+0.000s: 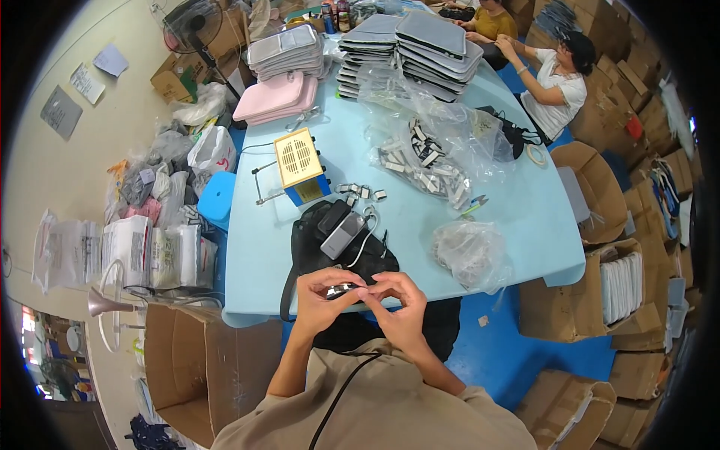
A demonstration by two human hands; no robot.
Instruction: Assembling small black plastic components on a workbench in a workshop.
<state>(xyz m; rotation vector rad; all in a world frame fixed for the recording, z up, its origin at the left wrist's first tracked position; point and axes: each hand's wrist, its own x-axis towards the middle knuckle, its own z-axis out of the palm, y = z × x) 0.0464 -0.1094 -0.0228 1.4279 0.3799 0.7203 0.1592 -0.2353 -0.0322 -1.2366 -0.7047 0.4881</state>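
Note:
Close in front of my body, my left hand (322, 298) is closed around a small shiny black-and-silver piece (341, 290), whose kind I cannot make out. My right hand (397, 309) is pinched, its fingertips meeting those of my left hand at the piece's right end; whatever sits in that pinch is hidden. Just beyond my hands, a black bag (306, 244) lies on the table's near edge. On it rest a grey power bank (343, 235) and a white cable (365, 244). Several small white-and-black pieces (364, 193) lie loose farther up.
The light-blue table (255, 255) carries a yellow-and-blue box radio (300, 161), clear bags of small pieces (427, 169), a crumpled plastic bag (471, 253), and stacked grey (431, 37) and pink cases (274, 100). Cardboard boxes (202, 360) flank me. Two people (559, 82) sit at the far right.

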